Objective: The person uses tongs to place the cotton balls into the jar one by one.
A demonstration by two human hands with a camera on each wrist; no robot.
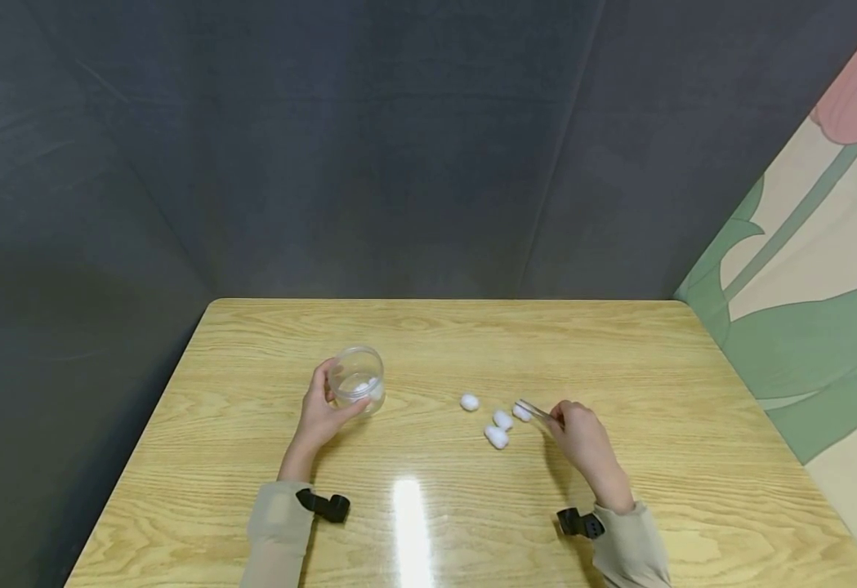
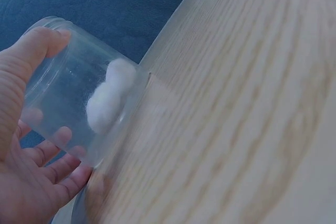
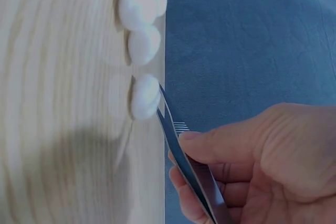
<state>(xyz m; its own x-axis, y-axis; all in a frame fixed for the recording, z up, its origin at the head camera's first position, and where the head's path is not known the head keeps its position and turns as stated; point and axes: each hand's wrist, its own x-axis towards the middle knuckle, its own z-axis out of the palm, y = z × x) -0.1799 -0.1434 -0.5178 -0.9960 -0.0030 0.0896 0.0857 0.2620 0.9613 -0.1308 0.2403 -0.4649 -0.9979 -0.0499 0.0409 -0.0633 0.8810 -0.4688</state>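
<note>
white oval cotton ball (image 3: 145, 97) on the wood-grain table (image 1: 428, 335), at the narrowly parted tips of slim metal tweezers (image 3: 178, 153)
i have the nearer right hand (image 1: 581, 437) pinching the tweezers; i can't confirm contact. three more white cotton balls (image 1: 497, 437) lie left of it, then the left hand (image 1: 321, 415), gripping a clear round plastic jar (image 2: 79, 85).

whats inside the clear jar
Inside the jar, at least two cotton balls show at the bottom. Any ball hidden behind them can't be seen, and the left hand covers part of the jar.
</note>
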